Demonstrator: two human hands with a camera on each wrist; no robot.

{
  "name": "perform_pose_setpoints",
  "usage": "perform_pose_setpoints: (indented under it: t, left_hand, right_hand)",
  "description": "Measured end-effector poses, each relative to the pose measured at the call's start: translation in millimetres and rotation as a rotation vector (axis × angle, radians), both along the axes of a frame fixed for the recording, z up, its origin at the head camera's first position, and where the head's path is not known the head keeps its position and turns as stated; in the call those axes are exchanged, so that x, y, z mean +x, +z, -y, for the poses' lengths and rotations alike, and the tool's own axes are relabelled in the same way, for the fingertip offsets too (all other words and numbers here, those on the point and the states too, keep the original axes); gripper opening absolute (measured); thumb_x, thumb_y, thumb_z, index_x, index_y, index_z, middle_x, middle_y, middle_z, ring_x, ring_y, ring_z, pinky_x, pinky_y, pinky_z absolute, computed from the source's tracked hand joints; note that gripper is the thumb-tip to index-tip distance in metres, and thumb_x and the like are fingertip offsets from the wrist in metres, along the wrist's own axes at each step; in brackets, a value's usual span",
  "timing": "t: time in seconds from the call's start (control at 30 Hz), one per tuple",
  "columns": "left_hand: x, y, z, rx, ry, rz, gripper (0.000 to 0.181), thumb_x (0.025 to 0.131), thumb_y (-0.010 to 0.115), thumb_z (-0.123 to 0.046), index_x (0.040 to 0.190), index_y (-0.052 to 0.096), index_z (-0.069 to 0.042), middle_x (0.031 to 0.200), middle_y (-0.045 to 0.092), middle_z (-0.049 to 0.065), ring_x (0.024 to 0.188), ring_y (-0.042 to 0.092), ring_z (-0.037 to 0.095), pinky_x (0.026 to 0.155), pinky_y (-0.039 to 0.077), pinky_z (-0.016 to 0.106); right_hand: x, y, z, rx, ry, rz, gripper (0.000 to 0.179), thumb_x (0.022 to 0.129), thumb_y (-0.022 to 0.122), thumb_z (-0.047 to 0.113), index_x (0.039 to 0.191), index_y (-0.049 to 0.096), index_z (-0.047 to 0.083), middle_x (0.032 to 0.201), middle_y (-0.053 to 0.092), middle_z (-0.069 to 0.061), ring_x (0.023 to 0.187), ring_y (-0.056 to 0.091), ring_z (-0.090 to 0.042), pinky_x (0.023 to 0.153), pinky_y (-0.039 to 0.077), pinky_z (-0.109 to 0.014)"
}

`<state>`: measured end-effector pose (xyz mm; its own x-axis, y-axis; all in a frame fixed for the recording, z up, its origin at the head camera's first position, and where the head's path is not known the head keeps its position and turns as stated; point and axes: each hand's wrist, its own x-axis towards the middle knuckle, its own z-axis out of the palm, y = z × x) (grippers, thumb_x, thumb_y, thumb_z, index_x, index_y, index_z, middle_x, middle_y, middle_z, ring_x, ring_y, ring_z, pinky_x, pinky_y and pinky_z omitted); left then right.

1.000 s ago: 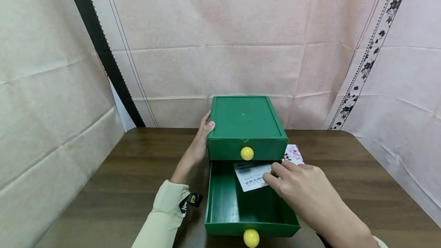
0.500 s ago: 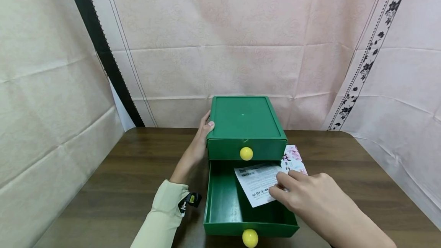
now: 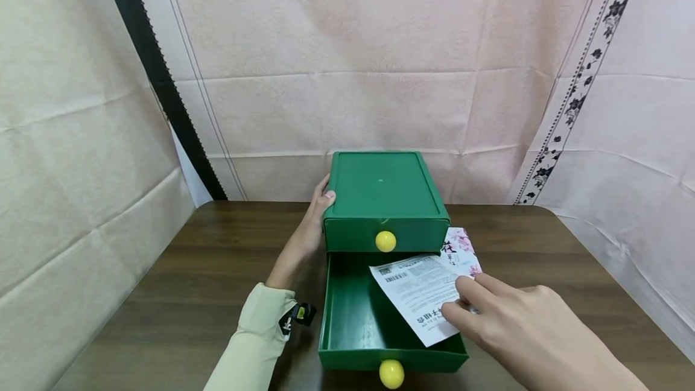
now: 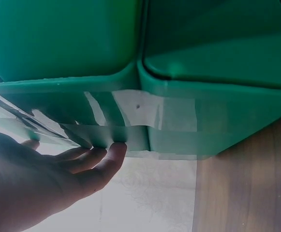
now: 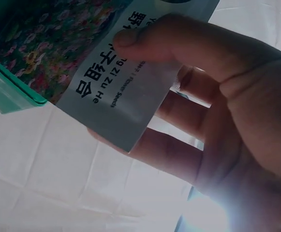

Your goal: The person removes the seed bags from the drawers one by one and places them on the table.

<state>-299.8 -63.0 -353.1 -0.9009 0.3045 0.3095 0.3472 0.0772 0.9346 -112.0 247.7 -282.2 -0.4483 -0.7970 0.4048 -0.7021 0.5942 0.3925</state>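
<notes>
My left hand (image 3: 309,231) rests against the left side of a green two-drawer box (image 3: 382,183); in the left wrist view its fingertips (image 4: 115,152) touch that side. The top drawer is in, while the lower drawer (image 3: 353,318) is pulled out toward me. Between thumb and fingers, my right hand (image 3: 526,327) pinches a flower seed packet (image 3: 415,288) by one end. Its printed white back faces up, slanting over the lower drawer. In the right wrist view the packet's other face (image 5: 111,82) shows a colourful flower picture and "Flower Seeds" lettering.
A white card or packet with pink blossoms (image 3: 460,247) shows at the box's right side. Yellow knobs stick out from the upper drawer (image 3: 385,241) and lower drawer (image 3: 391,373). The wooden table (image 3: 179,300) meets cloth hangings (image 3: 347,53) behind and at both sides.
My right hand has drawn the seed packet forward and right, so more of it shows from under the upper drawer. My left hand stays against the box.
</notes>
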Motion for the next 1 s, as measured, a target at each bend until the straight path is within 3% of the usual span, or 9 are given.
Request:
perform_pose_setpoints:
  t: [0.07,0.17,0.3,0.37,0.43,0.53,0.77,0.8,1.0]
  left_hand:
    - [-0.5,-0.2,0.0,0.001,0.002,-0.001,0.072,0.108,0.028,-0.048,0.170,0.003,-0.022,0.174,0.008,0.013,0.157,0.014,0.037,0.122,0.016,0.068]
    - [-0.9,-0.6,-0.1,-0.001,0.001,-0.004,0.072,0.108,0.028,-0.048,0.170,0.003,-0.022,0.174,0.007,0.013,0.157,0.013,0.037,0.122,0.016,0.069]
    - [-0.8,-0.2,-0.4,-0.009,0.005,-0.011,0.072,0.108,0.028,-0.048,0.170,0.003,-0.021,0.174,0.007,0.013,0.158,0.013,0.037,0.122,0.015,0.068]
    - [-0.9,0.4,-0.3,-0.011,0.009,-0.010,0.072,0.108,0.028,-0.047,0.170,0.003,-0.021,0.174,0.008,0.014,0.157,0.014,0.037,0.123,0.015,0.067]
    - [-1.3,1.0,-0.2,-0.006,0.010,-0.005,0.072,0.108,0.028,-0.047,0.170,0.003,-0.021,0.173,0.010,0.014,0.157,0.014,0.037,0.123,0.015,0.066]
    - [-1.6,1.2,0.2,-0.003,0.008,0.001,0.073,0.107,0.028,-0.048,0.170,0.003,-0.021,0.173,0.010,0.015,0.157,0.015,0.037,0.123,0.015,0.066]
    - [-2.7,0.7,-0.2,-0.007,0.009,-0.007,0.074,0.106,0.028,-0.050,0.170,0.003,-0.021,0.174,0.007,0.013,0.157,0.013,0.036,0.123,0.014,0.066]
    - [-3.1,0.4,-0.3,-0.008,0.007,-0.011,0.075,0.106,0.027,-0.050,0.170,0.003,-0.020,0.174,0.007,0.013,0.157,0.012,0.036,0.123,0.014,0.066]
    - [-3.5,-2.4,0.8,-0.013,-0.006,-0.032,0.074,0.107,0.025,-0.049,0.170,0.001,-0.019,0.173,0.006,0.015,0.157,0.012,0.039,0.122,0.014,0.069]
  right_hand:
    - [2.8,-0.1,-1.6,0.027,-0.042,0.044,0.048,0.063,0.090,0.002,0.093,0.062,0.027,0.082,0.040,0.010,0.072,0.044,-0.006,0.045,0.010,-0.018]
    - [5.1,-0.7,-5.7,0.047,-0.060,0.049,0.046,0.065,0.088,0.005,0.094,0.062,0.029,0.083,0.039,0.011,0.072,0.043,-0.005,0.044,0.010,-0.018]
    - [8.9,0.9,-12.9,0.021,-0.032,-0.003,0.030,0.076,0.068,0.007,0.096,0.061,0.029,0.085,0.038,0.011,0.074,0.035,-0.004,0.046,0.008,-0.017]
    - [10.6,2.1,-14.5,-0.011,-0.013,-0.054,0.023,0.089,0.049,0.008,0.094,0.059,0.027,0.085,0.036,0.010,0.074,0.033,-0.004,0.048,0.006,-0.017]
    - [12.2,3.6,-15.1,-0.034,-0.013,-0.078,0.035,0.099,0.030,0.008,0.092,0.058,0.027,0.085,0.034,0.010,0.074,0.032,-0.004,0.049,0.006,-0.017]
    - [14.8,5.8,-14.9,-0.056,-0.025,-0.111,0.056,0.107,0.005,0.015,0.089,0.057,0.026,0.084,0.031,0.010,0.074,0.030,-0.003,0.049,0.008,-0.017]
    - [23.2,11.3,-24.7,-0.049,-0.074,-0.105,0.056,0.107,0.006,0.018,0.092,0.059,0.026,0.087,0.034,0.010,0.075,0.031,-0.004,0.047,0.011,-0.015]
    - [24.5,11.8,-27.4,-0.046,-0.086,-0.088,0.044,0.105,0.019,0.016,0.093,0.060,0.026,0.087,0.035,0.010,0.075,0.032,-0.004,0.047,0.012,-0.015]
    - [25.5,8.6,-41.1,-0.033,-0.173,-0.065,0.031,0.095,0.028,0.018,0.091,0.058,0.027,0.085,0.032,0.009,0.071,0.028,-0.006,0.047,0.012,-0.018]
